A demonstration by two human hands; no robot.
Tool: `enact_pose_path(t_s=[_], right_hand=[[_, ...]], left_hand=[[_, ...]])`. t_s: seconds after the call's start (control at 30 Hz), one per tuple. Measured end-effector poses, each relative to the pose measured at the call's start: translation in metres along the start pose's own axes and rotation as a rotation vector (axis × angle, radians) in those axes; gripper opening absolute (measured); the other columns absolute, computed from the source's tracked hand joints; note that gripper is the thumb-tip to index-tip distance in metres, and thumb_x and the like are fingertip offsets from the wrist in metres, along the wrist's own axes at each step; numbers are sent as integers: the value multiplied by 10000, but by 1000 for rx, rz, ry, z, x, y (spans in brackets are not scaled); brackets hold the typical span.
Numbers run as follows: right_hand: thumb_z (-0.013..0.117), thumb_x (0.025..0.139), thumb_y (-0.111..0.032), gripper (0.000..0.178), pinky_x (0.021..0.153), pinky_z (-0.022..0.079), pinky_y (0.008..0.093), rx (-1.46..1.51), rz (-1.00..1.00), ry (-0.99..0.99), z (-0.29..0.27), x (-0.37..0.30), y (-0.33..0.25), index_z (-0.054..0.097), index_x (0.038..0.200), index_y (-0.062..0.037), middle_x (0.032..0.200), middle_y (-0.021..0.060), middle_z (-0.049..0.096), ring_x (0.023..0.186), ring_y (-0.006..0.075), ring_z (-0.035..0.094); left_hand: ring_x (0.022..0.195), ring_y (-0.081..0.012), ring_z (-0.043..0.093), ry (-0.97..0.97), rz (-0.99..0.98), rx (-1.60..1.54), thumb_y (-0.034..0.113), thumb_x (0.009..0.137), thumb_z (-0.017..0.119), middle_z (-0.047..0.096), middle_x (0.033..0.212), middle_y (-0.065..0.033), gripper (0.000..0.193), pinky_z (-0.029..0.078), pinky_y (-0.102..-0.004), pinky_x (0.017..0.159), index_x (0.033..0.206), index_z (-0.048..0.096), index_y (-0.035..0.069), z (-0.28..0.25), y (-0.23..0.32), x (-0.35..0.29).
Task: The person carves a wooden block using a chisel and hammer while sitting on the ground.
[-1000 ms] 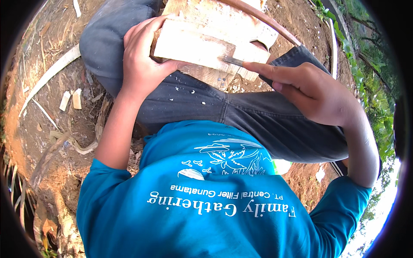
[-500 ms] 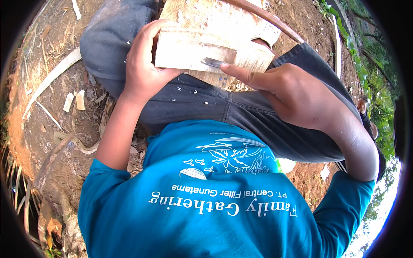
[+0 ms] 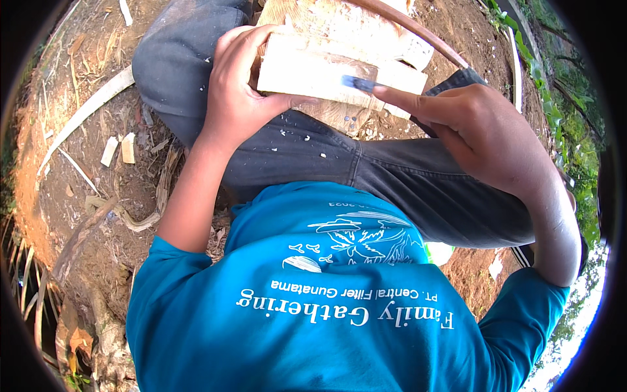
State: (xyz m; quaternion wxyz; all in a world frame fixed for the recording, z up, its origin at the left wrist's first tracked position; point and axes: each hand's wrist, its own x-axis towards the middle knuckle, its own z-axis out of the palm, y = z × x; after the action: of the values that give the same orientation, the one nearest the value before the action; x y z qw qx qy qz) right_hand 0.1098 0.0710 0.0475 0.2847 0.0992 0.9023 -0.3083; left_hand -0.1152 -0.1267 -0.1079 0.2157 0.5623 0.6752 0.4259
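A pale, squared wooden block (image 3: 297, 68) is held up over my lap, its long side facing me. My left hand (image 3: 238, 85) grips its left end, thumb along the lower edge and fingers over the top. My right hand (image 3: 467, 121) is closed at the right, its index finger stretched along a short dark knife blade (image 3: 358, 83). That blade is smeared by motion and lies against the block's near face, right of the middle. The knife's handle is hidden in my right hand. A brownish patch marks the face beside the blade.
Behind the block is a larger cut piece of wood (image 3: 310, 19). A brown curved rod (image 3: 411, 26) slants down to my right knee. Wood chips (image 3: 127, 149) and a long pale strip (image 3: 88, 111) lie on the soil at left. Green plants (image 3: 575, 124) edge the right.
The knife blade has slid right along the block, and my right hand has moved right with it. My left hand still holds the block, which sits slightly farther right in view.
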Motion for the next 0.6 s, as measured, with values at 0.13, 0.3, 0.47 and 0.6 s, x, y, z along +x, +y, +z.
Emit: enact_pose_path(t_s=[0.13, 0.3, 0.47, 0.6], right_hand=[[566, 896, 38, 681, 673, 505, 458, -92, 18, 9, 0, 4, 0, 557, 1508, -258, 689, 171, 611, 645, 331, 662], [571, 897, 44, 704, 676, 493, 475, -34, -6, 3, 5, 14, 3, 534, 1523, -276, 687, 180, 607, 651, 340, 666], [577, 895, 52, 696, 669, 501, 477, 44, 13, -4, 11, 24, -1, 537, 1522, -249, 696, 202, 621, 655, 351, 678], [570, 893, 66, 684, 661, 502, 479, 187, -59, 123, 25, 41, -3, 552, 1511, -226, 716, 220, 636, 639, 347, 673]], left_hand=[[1317, -357, 536, -52, 25, 131, 386, 635, 963, 632, 1308, -166, 862, 459, -471, 1095, 1323, 613, 3, 0, -5, 4], [1446, -350, 454, -102, -9, 104, 378, 721, 922, 616, 1431, -130, 825, 411, -472, 1153, 1391, 603, 19, -1, 0, 8], [1456, -349, 453, -95, -52, 49, 342, 716, 924, 603, 1443, -160, 839, 413, -477, 1153, 1419, 589, 28, 2, -6, 3], [1394, -378, 509, -92, -56, 83, 386, 664, 942, 617, 1401, -199, 902, 423, -480, 1144, 1400, 591, 2, 3, -3, 7]])
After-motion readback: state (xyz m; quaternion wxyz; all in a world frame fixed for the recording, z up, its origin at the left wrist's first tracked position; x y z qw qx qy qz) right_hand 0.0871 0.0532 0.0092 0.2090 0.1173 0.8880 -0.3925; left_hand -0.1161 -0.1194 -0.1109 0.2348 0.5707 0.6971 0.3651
